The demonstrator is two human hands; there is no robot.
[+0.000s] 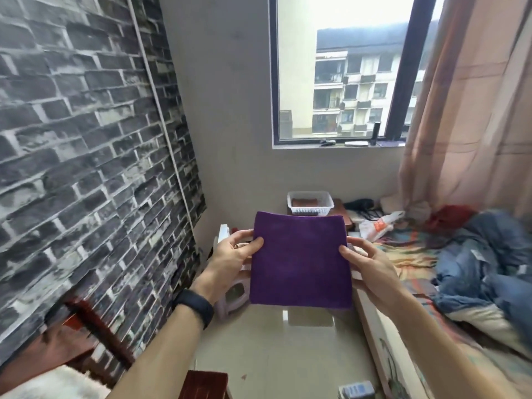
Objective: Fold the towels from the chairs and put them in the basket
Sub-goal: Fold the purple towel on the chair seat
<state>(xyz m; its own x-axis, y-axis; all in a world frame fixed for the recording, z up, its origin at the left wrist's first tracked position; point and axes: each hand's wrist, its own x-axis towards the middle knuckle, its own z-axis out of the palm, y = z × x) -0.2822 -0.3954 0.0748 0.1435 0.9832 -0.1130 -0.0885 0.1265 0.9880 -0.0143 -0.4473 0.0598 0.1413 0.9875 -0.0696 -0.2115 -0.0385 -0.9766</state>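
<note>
A purple towel (300,260), folded into a flat square, hangs upright in the air in front of me. My left hand (233,251) pinches its left edge, thumb on the front. My right hand (364,260) grips its right edge the same way. Beyond the towel, against the far wall, a white plastic basket (328,207) stands on a low wooden stand and holds a folded brownish towel (305,201). A pale plastic stool (233,295) shows below my left hand, partly hidden by the towel.
A bed (460,283) with a blue quilt and clutter fills the right side. A brick-pattern wall runs along the left, with a dark wooden chair (86,326) at its foot. Glossy tiled floor (273,341) lies between them. A curtain hangs at the right of the window.
</note>
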